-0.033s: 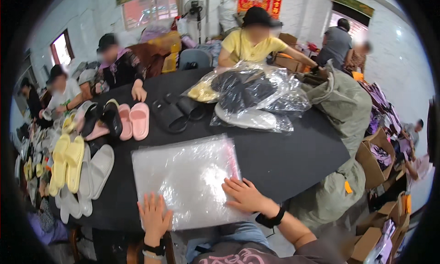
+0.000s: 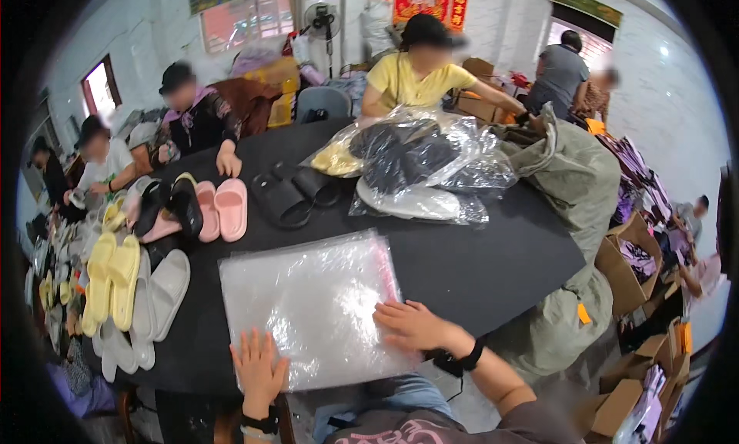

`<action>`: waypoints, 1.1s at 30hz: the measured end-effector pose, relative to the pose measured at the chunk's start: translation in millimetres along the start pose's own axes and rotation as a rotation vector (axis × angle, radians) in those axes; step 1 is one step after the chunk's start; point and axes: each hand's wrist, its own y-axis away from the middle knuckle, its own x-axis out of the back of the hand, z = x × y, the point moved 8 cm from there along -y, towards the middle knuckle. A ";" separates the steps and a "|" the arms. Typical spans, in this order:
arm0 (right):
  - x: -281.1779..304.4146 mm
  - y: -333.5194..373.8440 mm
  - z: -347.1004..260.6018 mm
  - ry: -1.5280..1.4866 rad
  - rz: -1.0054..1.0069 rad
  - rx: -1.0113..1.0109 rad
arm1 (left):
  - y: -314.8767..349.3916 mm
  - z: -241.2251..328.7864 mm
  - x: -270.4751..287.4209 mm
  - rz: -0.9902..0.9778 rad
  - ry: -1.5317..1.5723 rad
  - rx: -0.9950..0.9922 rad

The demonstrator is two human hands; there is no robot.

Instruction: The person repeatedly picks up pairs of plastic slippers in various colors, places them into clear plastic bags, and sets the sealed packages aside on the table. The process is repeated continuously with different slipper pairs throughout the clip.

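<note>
Black table, plastic bags under both hands.

Two hands, the left hand and the right hand, lie on one stack of clear plastic bags at the near edge of the black table. Further in sit two pink slippers, two black slippers and two yellow slippers near the left edge.
</note>
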 end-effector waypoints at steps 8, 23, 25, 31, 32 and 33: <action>203.7 -48.6 132.8 0.517 0.645 -0.350 | -1.1 1.4 -1.6 0.036 -0.027 0.003; 230.6 -118.2 171.8 0.392 0.733 -0.378 | 6.5 0.5 1.7 0.130 -0.241 -0.113; 251.2 -102.1 161.2 0.278 0.826 -0.316 | 2.2 11.9 4.6 0.143 -0.247 -0.158; 287.2 -92.0 72.3 -0.040 0.889 -0.184 | 6.9 5.6 5.7 0.116 -0.223 -0.111; 289.3 -90.6 68.5 -0.114 0.918 -0.151 | 5.3 6.0 5.0 0.117 -0.195 -0.118; 290.9 -90.3 64.7 -0.189 0.946 -0.116 | 3.1 7.5 3.8 0.103 -0.194 -0.117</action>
